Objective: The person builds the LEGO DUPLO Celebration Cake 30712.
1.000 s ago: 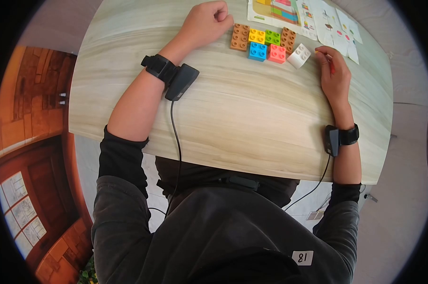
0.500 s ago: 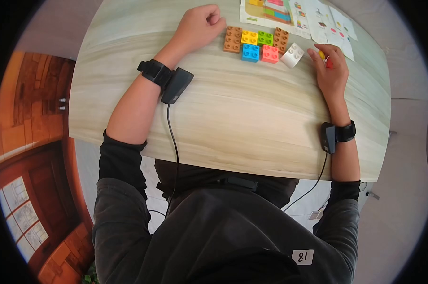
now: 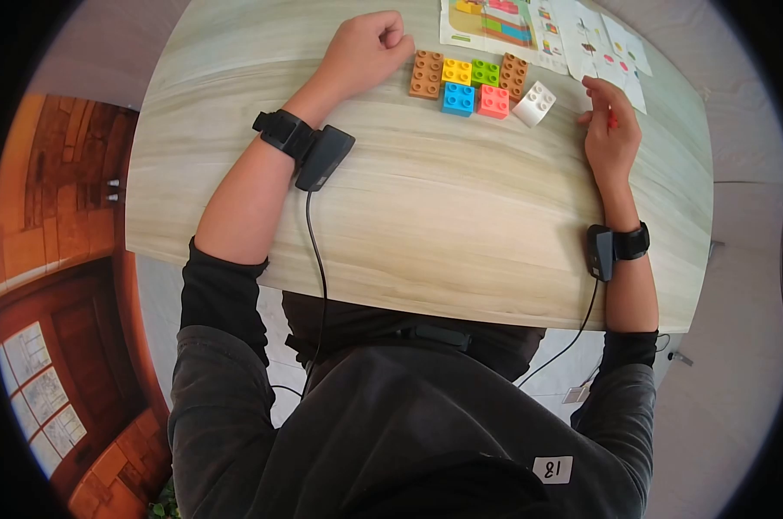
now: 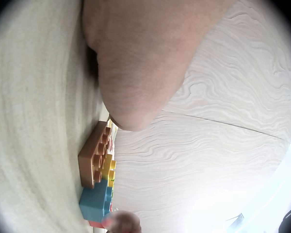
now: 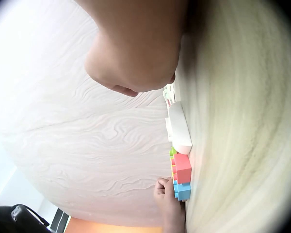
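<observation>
The left hand (image 3: 363, 54) rests on the table with its fingers curled in, just left of a brown brick (image 3: 425, 74); nothing shows in it. Beyond the row's right end, the right hand (image 3: 614, 143) curls round a small red piece (image 3: 614, 120), mostly hidden by the fingers. Between the hands lie a yellow brick (image 3: 456, 72), a green brick (image 3: 485, 73) and another brown brick (image 3: 513, 76), with a blue brick (image 3: 458, 99) and a pink brick (image 3: 494, 102) nearer the person. A white curved brick (image 3: 535, 104) sits tilted beside the pink one.
Printed picture sheets (image 3: 551, 39) lie at the far side, behind the bricks. Cables run from both wrist cameras over the table's near edge (image 3: 426, 317).
The right hand's fingers have shifted, and a yellow piece seen by them half a second ago is now hidden. The left hand stays by the brown brick. The head view has moved slightly.
</observation>
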`<state>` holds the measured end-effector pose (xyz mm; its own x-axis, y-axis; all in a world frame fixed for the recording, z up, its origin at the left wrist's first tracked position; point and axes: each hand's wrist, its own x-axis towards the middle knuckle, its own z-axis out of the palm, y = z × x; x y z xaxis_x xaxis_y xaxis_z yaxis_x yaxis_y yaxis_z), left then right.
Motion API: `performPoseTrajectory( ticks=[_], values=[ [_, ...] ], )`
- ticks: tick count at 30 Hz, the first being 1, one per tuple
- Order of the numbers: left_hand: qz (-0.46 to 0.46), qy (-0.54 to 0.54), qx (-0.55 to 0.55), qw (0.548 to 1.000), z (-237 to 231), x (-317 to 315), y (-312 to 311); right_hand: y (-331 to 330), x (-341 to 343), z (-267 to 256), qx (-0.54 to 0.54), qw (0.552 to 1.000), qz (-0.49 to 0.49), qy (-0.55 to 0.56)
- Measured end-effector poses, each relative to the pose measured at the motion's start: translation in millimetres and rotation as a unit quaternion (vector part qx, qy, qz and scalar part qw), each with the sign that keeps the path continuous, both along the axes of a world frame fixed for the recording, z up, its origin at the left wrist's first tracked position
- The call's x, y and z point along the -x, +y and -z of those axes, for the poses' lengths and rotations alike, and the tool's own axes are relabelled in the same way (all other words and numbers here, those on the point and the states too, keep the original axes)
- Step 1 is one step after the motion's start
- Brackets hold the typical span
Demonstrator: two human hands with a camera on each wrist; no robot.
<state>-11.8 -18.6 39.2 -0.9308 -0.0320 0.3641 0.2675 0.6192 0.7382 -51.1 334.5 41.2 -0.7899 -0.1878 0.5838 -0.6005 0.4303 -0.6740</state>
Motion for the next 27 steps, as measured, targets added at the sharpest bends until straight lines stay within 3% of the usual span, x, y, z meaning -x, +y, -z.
performPoseTrajectory(
  ticks=[3,6,8,15,17,27],
  values=[
    [-0.001,0.002,0.004,1.000,0,1,-2,0,-1,-6,-0.071,0.997,0.015,-0.021],
    [-0.006,0.001,0.009,1.000,0,0,-1,-8,-5,-11,-0.134,0.987,0.041,0.073],
    [-0.010,-0.004,0.009,1.000,0,1,-1,-15,-8,-14,-0.041,0.997,0.050,0.038],
    [-0.006,0.001,0.012,1.000,-2,-1,0,-12,-11,-18,-0.050,0.993,0.101,-0.046],
    [-0.004,0.005,0.012,1.000,-3,-2,0,-10,-9,-14,0.049,0.993,0.048,-0.091],
    [-0.003,0.006,0.014,1.000,-4,-1,-1,-7,0,-12,0.102,0.991,0.080,-0.034]
  ],
)
